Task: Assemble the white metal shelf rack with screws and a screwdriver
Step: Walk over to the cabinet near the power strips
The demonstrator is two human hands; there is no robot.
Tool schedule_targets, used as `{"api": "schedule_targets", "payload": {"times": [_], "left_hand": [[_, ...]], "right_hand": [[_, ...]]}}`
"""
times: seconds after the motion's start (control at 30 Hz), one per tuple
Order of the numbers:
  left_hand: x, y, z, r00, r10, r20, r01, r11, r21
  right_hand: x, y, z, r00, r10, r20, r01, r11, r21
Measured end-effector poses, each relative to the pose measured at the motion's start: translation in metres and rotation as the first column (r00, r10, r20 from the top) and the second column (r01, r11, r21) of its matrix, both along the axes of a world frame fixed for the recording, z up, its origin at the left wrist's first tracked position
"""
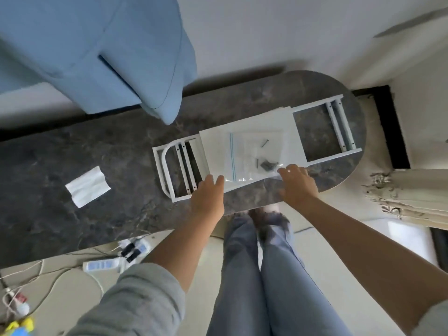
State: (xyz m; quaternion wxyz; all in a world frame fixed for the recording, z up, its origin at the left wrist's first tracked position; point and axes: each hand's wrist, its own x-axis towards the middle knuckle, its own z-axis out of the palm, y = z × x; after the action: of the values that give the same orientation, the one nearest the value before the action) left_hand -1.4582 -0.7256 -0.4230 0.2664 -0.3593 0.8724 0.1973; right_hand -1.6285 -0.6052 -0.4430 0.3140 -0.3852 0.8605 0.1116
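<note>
While both hands reach to the near edge of the parts stack, the scene reads as follows, big to small.

table: dark marbled top (72, 154) with a rounded right end, runs left to right across the view.
sofa: blue upholstered piece (97, 52) at far left, its corner overhanging the table's far edge.
legs: person's jeans (254, 275) below the table's near edge, standing.
rack frames: white metal ladder-like frames (337, 127) lie flat on the right part of the table, one end sticking out left, the other right.
panel: white flat shelf panel (254, 124) lies on top of the frames, about mid-length.
bag: clear zip bag (252, 154) rests on the panel, blue seal strip at its left side.
screws: dark screws (265, 163) inside the bag, bunched toward its near right corner, one apart farther back.
left hand: (208, 195) palm down, fingers straight and together, tips touching the near left edge of bag and panel.
right hand: (297, 183) fingertips pinch the bag's near right corner, just beside the screws.
tissue: white folded paper (87, 186) on the table, well left of the frames.
power strips: white strips and cables (106, 264) on the floor at near left.
screwdriver: cannot tell where.
</note>
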Motion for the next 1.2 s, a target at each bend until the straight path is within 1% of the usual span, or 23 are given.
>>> {"api": "schedule_targets", "payload": {"times": [0.1, 0.2, 0.27, 0.33, 0.37, 0.4, 0.43, 0.47, 0.5, 0.53, 0.57, 0.6, 0.63, 0.67, 0.7, 0.8, 0.87, 0.9, 0.93, 1.0, 1.07, 1.13, 1.2], "left_hand": [[0.001, 0.009, -0.037, 0.998, 0.043, -0.039, -0.043, 0.999, 0.001], [-0.003, 0.008, -0.069, 0.976, 0.045, -0.214, -0.050, 0.999, -0.018], [-0.009, 0.004, -0.081, 0.964, 0.034, -0.263, -0.039, 0.999, -0.015], [-0.015, -0.003, -0.086, 0.987, 0.030, -0.157, -0.023, 0.999, 0.044], [-0.015, -0.006, -0.095, 0.983, -0.026, -0.182, 0.028, 1.000, 0.010], [-0.014, -0.007, -0.098, 0.969, -0.061, -0.240, 0.053, 0.998, -0.041], [-0.015, -0.007, -0.092, 0.962, -0.028, -0.272, 0.021, 0.999, -0.027], [-0.017, -0.009, -0.081, 0.931, -0.018, -0.365, 0.002, 0.999, -0.044], [-0.018, -0.007, -0.071, 0.883, -0.059, -0.465, 0.019, 0.996, -0.090], [-0.016, -0.006, -0.063, 0.807, -0.115, -0.580, 0.030, 0.988, -0.154], [-0.013, -0.005, -0.053, 0.778, -0.166, -0.606, 0.045, 0.977, -0.210], [-0.012, -0.005, -0.044, 0.792, -0.159, -0.589, 0.031, 0.975, -0.222], [-0.012, -0.006, -0.031, 0.826, -0.137, -0.546, 0.024, 0.977, -0.210], [-0.013, -0.008, -0.018, 0.859, -0.098, -0.502, -0.002, 0.981, -0.196], [-0.014, -0.009, -0.006, 0.886, -0.079, -0.456, -0.016, 0.980, -0.200], [-0.017, -0.011, 0.015, 0.934, -0.087, -0.346, -0.010, 0.963, -0.268], [-0.014, -0.008, 0.013, 0.944, -0.092, -0.317, -0.005, 0.956, -0.293], [-0.013, -0.005, 0.013, 0.956, -0.085, -0.282, 0.000, 0.957, -0.291], [-0.014, -0.002, 0.013, 0.967, -0.084, -0.242, 0.006, 0.952, -0.305], [-0.017, 0.006, 0.008, 0.980, -0.090, -0.176, 0.028, 0.945, -0.326], [-0.022, 0.012, 0.002, 0.986, -0.036, -0.166, -0.016, 0.953, -0.303], [-0.026, 0.013, -0.012, 0.983, 0.001, -0.184, -0.060, 0.948, -0.312], [-0.033, 0.010, -0.011, 0.981, 0.043, -0.191, -0.106, 0.937, -0.333]], "right_hand": [[-0.002, -0.002, -0.035, 0.992, 0.104, -0.076, -0.107, 0.993, -0.042], [-0.007, -0.002, -0.062, 0.969, 0.182, -0.168, -0.211, 0.962, -0.175], [-0.015, -0.003, -0.070, 0.949, 0.227, -0.218, -0.277, 0.932, -0.233], [-0.023, -0.006, -0.072, 0.936, 0.273, -0.220, -0.328, 0.905, -0.272], [-0.029, -0.008, -0.072, 0.938, 0.280, -0.205, -0.333, 0.893, -0.302], [-0.034, -0.008, -0.073, 0.942, 0.280, -0.186, -0.329, 0.877, -0.349], [-0.040, -0.008, -0.071, 0.947, 0.275, -0.165, -0.319, 0.859, -0.400], [-0.045, -0.006, -0.072, 0.949, 0.274, -0.157, -0.315, 0.839, -0.443], [-0.049, -0.005, -0.070, 0.951, 0.276, -0.141, -0.310, 0.840, -0.445], [-0.051, -0.006, -0.066, 0.953, 0.274, -0.133, -0.304, 0.845, -0.441], [-0.052, -0.007, -0.061, 0.955, 0.272, -0.121, -0.297, 0.859, -0.416], [-0.054, -0.009, -0.055, 0.956, 0.275, -0.098, -0.291, 0.878, -0.380], [-0.055, -0.010, -0.049, 0.957, 0.285, -0.053, -0.286, 0.903, -0.321], [-0.057, -0.009, -0.046, 0.951, 0.308, -0.015, -0.303, 0.923, -0.239], [-0.058, -0.008, -0.045, 0.937, 0.349, -0.021, -0.347, 0.920, -0.182], [-0.058, -0.006, -0.049, 0.855, 0.492, -0.165, -0.508, 0.858, -0.077], [-0.056, -0.005, -0.056, 0.787, 0.599, -0.146, -0.599, 0.799, 0.045], [-0.054, -0.007, -0.060, 0.772, 0.627, -0.104, -0.615, 0.778, 0.127], [-0.050, -0.012, -0.062, 0.751, 0.652, -0.104, -0.634, 0.756, 0.163], [-0.042, -0.017, -0.074, 0.728, 0.674, -0.126, -0.651, 0.737, 0.184], [-0.036, -0.018, -0.082, 0.688, 0.715, -0.124, -0.685, 0.696, 0.217], [-0.035, -0.017, -0.089, 0.628, 0.754, -0.195, -0.722, 0.657, 0.217], [-0.036, -0.020, -0.090, 0.589, 0.761, -0.271, -0.749, 0.640, 0.170]]}}
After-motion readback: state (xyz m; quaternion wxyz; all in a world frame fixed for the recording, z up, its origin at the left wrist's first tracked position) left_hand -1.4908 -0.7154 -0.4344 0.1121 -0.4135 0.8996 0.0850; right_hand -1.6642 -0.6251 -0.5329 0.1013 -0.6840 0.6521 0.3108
